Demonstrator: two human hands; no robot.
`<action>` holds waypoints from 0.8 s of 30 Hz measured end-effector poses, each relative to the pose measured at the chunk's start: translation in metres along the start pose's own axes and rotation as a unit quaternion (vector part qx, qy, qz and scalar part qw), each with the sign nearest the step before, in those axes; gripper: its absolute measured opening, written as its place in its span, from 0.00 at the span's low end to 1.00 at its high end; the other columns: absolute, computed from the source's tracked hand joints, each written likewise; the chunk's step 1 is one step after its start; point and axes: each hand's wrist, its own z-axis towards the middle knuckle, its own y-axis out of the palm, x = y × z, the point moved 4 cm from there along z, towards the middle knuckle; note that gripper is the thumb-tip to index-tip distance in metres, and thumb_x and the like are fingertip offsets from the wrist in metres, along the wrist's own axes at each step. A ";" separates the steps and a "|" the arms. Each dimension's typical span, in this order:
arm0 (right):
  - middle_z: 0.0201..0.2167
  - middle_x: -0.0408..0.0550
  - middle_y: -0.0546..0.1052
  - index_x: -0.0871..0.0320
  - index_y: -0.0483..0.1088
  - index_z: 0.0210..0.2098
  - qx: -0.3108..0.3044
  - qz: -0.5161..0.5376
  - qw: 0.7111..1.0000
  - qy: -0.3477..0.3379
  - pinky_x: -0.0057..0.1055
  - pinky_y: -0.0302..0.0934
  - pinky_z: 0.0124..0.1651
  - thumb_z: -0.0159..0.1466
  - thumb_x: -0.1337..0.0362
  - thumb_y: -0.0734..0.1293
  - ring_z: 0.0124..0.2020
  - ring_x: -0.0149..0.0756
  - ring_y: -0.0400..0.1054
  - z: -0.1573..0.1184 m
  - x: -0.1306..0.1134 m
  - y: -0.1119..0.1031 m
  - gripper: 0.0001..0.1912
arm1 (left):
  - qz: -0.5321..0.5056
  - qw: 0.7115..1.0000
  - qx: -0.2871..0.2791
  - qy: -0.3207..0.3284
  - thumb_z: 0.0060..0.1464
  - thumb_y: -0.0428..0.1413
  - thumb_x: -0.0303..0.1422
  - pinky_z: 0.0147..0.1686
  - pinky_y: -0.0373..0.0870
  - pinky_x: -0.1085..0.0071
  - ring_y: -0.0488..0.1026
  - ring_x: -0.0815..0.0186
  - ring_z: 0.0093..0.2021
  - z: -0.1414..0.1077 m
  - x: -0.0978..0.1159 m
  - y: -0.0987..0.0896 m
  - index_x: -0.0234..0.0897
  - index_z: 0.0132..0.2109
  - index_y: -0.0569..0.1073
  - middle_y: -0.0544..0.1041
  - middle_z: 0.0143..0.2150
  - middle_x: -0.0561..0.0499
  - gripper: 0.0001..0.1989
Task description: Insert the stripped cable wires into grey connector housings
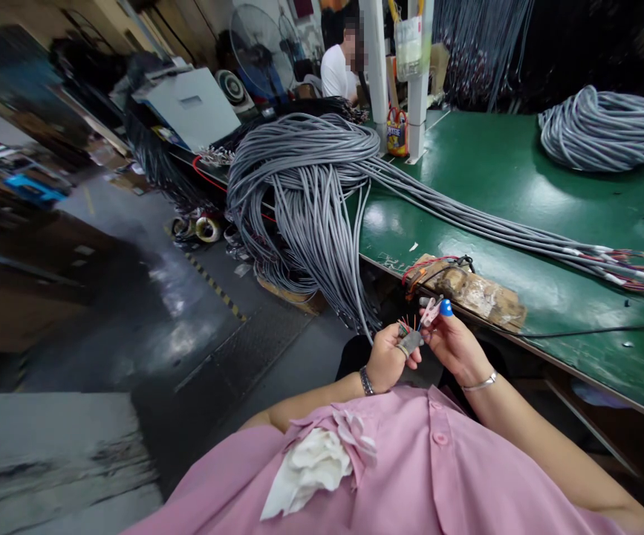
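My left hand (387, 358) is closed around the end of a grey cable (365, 316). Thin coloured wires (408, 324) fan out above its fingers, and a grey wrapping (409, 342) shows at the thumb. Close beside it, my right hand (452, 345) pinches a small pale pink clip-like tool (429, 313) near the wire ends. A blue cap (446, 307) covers one fingertip of that hand. Whether the tool touches a wire is too small to tell. The cable runs up into a large grey cable bundle (322, 178) draped over the bench edge.
On the green bench (500, 200) lie a worn wooden block (466, 290) with red and black leads, stripped cable ends (611, 264) and a coiled cable bundle (605, 130). A white post (374, 67) rises behind. Farther back are a person (337, 73) and a fan (260, 52).
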 end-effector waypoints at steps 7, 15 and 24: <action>0.33 0.46 0.75 0.57 0.74 0.34 -0.052 0.017 0.998 0.044 0.25 0.61 0.29 0.59 0.44 0.66 0.29 0.28 0.65 -0.003 0.004 -0.002 0.21 | 0.004 1.000 0.015 0.007 0.54 0.56 0.44 0.16 0.61 0.78 0.65 0.73 0.15 -0.010 0.001 -0.009 0.32 0.32 0.67 0.71 0.20 0.52 0.18; 0.36 0.49 0.75 0.59 0.74 0.37 -0.115 -0.077 0.985 0.102 0.27 0.63 0.32 0.55 0.46 0.70 0.31 0.30 0.67 -0.016 0.009 -0.007 0.22 | 0.046 0.998 0.015 0.038 0.54 0.56 0.45 0.18 0.65 0.77 0.67 0.73 0.17 -0.018 0.013 -0.016 0.32 0.32 0.67 0.72 0.22 0.51 0.18; 0.23 0.44 0.74 0.59 0.73 0.29 -0.115 -0.256 0.960 -0.002 0.27 0.57 0.27 0.54 0.61 0.74 0.21 0.28 0.64 -0.031 0.000 0.016 0.09 | 0.086 0.991 -0.104 0.012 0.53 0.57 0.44 0.21 0.67 0.76 0.68 0.72 0.20 -0.012 -0.002 -0.009 0.31 0.33 0.70 0.72 0.23 0.50 0.17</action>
